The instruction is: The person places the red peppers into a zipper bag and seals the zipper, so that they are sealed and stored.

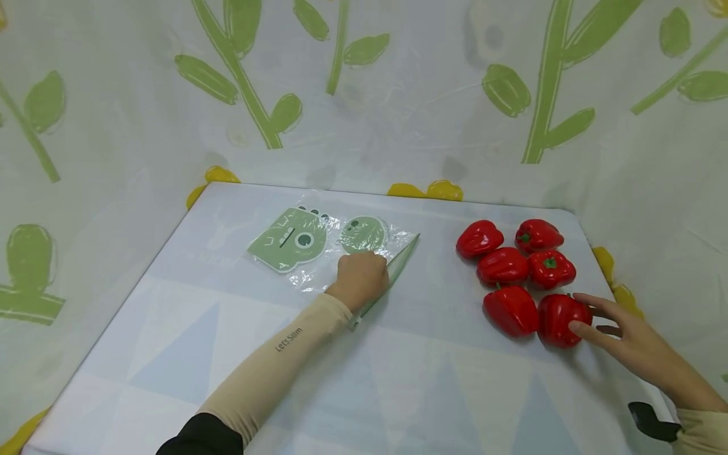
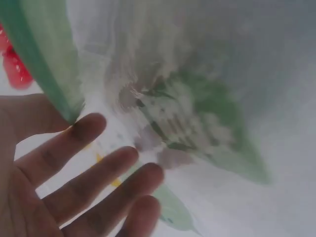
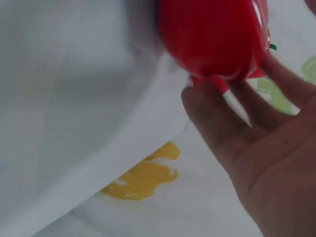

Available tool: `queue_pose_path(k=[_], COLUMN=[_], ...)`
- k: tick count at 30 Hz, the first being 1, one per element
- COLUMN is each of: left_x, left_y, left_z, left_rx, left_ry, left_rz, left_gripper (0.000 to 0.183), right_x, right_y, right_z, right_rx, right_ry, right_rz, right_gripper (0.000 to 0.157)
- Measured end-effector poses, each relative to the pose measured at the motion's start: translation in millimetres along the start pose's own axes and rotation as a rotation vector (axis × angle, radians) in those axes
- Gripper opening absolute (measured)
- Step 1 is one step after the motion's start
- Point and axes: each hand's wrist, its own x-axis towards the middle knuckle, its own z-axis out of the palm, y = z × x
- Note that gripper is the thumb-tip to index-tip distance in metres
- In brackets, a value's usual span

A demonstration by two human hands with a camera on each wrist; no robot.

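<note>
Though head view hides its fingertips [image 2: 91,126], left grip [image 1: 362,277] pinches a bag [image 1: 330,253], right grip [image 1: 622,333] wide at a pepper [image 1: 556,319].

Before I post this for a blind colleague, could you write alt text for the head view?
A person's left hand grips a clear plastic bag with a green cartoon print, while the right hand has its thumb and fingers at one of six glossy red peppers, on a white table with pale blue triangles.
</note>
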Motion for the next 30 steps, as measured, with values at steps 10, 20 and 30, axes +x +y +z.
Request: queue_pose_path(k=[10, 20, 30], left_x=[0.5, -1.6, -2.9], left_y=[-20.0, -31.2, -32.7], left_z=[-10.1, -11.1, -16.1], left_rx=[-0.370, -0.549, -0.726], left_ry=[-0.010, 0.009, -0.060], left_rz=[-0.080, -0.138, -0.199], left_gripper=[0.020, 0.029, 0.036], right_x=[6.6, 9.0, -4.6], right_y=[2.1, 4.8, -0.6], right_z=[-3.0, -5.9, -18.5], right_rx=[0.016, 0.119, 0.184], right_ry=[-0.032, -0.149, 0.221], right_rz=[0.068, 0.174, 0.059], right_gripper=[0.078, 0.093, 0.086])
